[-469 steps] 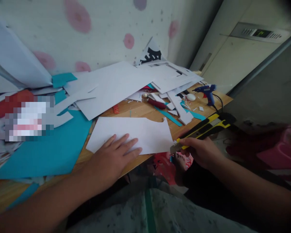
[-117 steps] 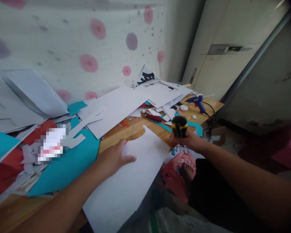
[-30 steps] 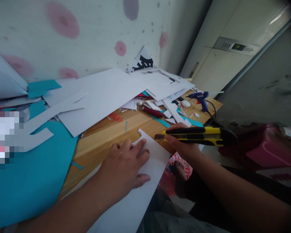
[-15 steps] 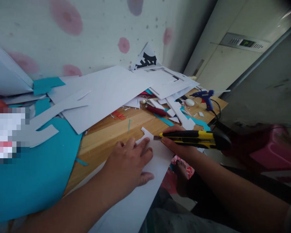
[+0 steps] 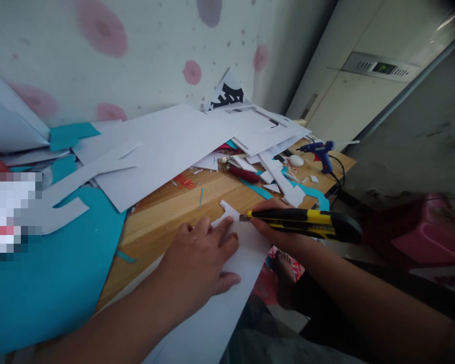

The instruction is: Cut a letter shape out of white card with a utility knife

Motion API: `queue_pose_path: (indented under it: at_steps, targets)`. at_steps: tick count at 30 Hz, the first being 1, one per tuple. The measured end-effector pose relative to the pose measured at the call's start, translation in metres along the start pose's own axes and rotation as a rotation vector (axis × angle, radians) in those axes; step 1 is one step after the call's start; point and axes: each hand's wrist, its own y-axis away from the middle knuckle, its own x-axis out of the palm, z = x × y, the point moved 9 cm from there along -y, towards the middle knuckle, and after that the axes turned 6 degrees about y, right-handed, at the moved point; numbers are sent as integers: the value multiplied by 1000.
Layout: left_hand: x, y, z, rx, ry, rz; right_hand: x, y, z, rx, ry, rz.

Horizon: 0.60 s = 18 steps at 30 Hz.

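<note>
My left hand (image 5: 200, 258) lies flat, fingers spread, on a white sheet of card (image 5: 227, 298) that hangs over the front edge of the wooden table (image 5: 163, 217). My right hand (image 5: 278, 230) is closed around a yellow and black utility knife (image 5: 307, 224). The knife lies almost level, and its blade tip touches the card's far end, just right of my left fingertips and beside a small notched tab cut in the card.
Large white sheets (image 5: 167, 141) and cut white shapes pile up at the back against a pink-dotted wall. Teal card (image 5: 49, 268) covers the left. A blue glue gun (image 5: 318, 150) with its cord, a red-handled tool (image 5: 244, 174) and paper scraps lie at the far right.
In the last second the knife has dropped and moved left, from above the card to its blade tip resting on the card's far end. My left hand has stayed flat on the card.
</note>
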Motion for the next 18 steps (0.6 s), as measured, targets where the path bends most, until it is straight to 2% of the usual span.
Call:
queue_pose_path:
  at_steps: [4,10,18]
  targets:
    - [-1,2,0,-3,10,-4,-2,-1,-3,62,48,31]
    - [0,1,1,-13,14,24,-8,1,-1,58,54,117]
    - [-1,0,0,8,1,-6,-5,2,-4,56,-79,72]
